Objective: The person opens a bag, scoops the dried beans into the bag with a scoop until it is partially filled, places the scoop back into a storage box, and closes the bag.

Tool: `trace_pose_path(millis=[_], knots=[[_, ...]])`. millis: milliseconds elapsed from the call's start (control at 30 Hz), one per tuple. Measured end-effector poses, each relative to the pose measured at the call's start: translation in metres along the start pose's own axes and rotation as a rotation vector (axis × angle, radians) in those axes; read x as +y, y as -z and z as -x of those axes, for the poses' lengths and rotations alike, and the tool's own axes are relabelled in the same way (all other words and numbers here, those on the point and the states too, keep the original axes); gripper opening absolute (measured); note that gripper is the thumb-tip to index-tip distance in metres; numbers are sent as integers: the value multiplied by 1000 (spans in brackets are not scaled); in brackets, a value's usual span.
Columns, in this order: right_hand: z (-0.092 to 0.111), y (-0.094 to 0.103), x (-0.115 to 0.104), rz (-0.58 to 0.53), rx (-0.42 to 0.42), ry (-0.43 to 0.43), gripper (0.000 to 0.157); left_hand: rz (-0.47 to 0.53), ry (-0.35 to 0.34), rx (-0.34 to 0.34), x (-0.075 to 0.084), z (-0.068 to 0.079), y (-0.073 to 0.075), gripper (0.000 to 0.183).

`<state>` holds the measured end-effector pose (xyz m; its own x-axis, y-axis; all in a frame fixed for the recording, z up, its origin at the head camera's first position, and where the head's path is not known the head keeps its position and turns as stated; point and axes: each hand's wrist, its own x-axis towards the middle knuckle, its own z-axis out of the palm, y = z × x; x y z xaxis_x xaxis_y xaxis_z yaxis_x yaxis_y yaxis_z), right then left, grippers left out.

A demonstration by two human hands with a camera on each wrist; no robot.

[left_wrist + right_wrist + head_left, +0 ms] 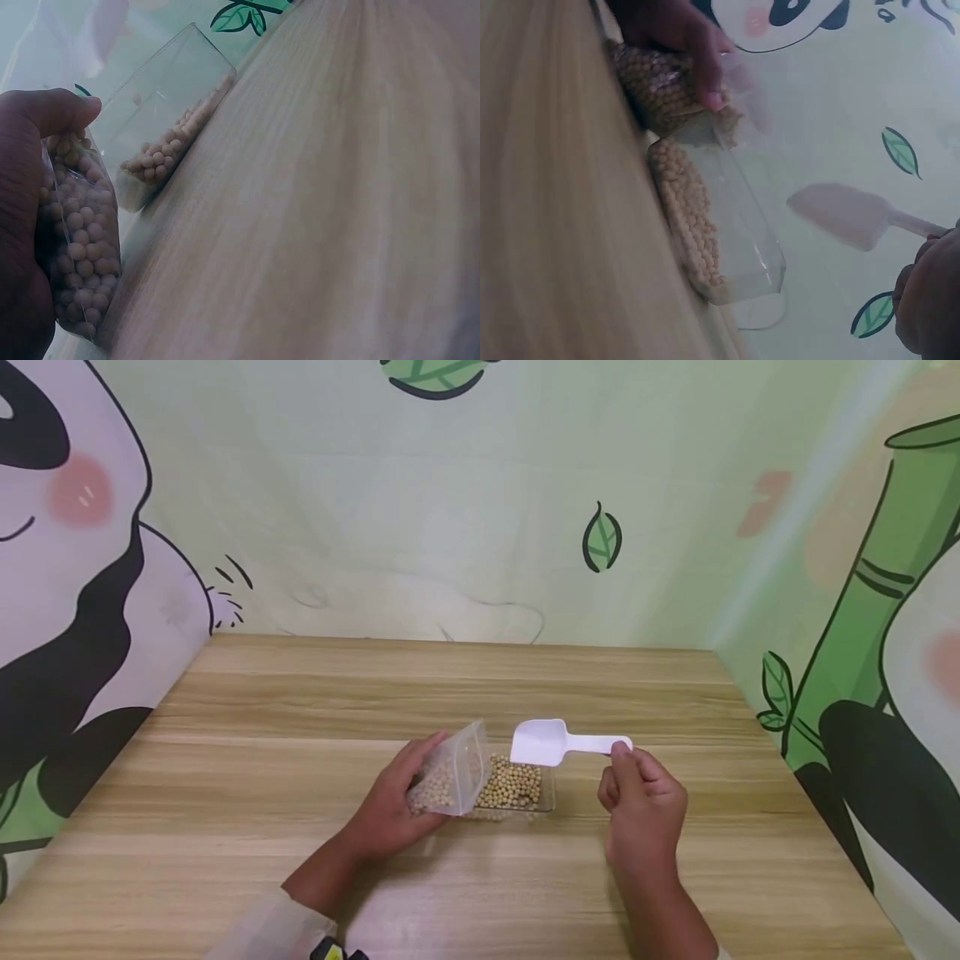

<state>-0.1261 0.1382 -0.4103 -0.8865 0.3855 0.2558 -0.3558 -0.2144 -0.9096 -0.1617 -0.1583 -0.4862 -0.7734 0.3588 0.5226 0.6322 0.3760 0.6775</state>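
Observation:
A clear zip bag (463, 768) of pale round beans stands on the table, its mouth open and tilted toward the right. My left hand (390, 806) grips this bag from the left side; in the left wrist view the thumb bends over its upper part. Just right of the bag is a clear plastic box (754, 255) with a layer of the same beans (513, 783) in its bottom. Above the box, a white scoop (542, 742) points left, held by the handle end between the thumb and fingers of my right hand (647, 806). The scoop's inside cannot be seen clearly.
The wood-grain table (315, 693) reaches back to a pale green wall covering (300, 527) printed with pandas, leaves and bamboo. Side walls with the same prints border the table at left and right.

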Motion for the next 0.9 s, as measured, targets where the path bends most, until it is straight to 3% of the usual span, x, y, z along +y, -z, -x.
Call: trace_pose_path(millis=[167,267,367,600,800,900], knots=[[7,-1,9,386,-39,239,18,22,19,-2,1,0,0,97],[10,-2,17,513,-112,412,10,23,20,-4,1,0,0,96],[10,-3,21,552,-174,545,9,20,18,-6,1,0,0,96],[6,-1,27,646,-275,742,5,30,21,-2,2,0,1,97],[4,0,29,779,-338,897,51,36,31,-5,2,0,1,97],[5,0,29,792,-333,891,47,41,38,-9,2,1,0,98]])
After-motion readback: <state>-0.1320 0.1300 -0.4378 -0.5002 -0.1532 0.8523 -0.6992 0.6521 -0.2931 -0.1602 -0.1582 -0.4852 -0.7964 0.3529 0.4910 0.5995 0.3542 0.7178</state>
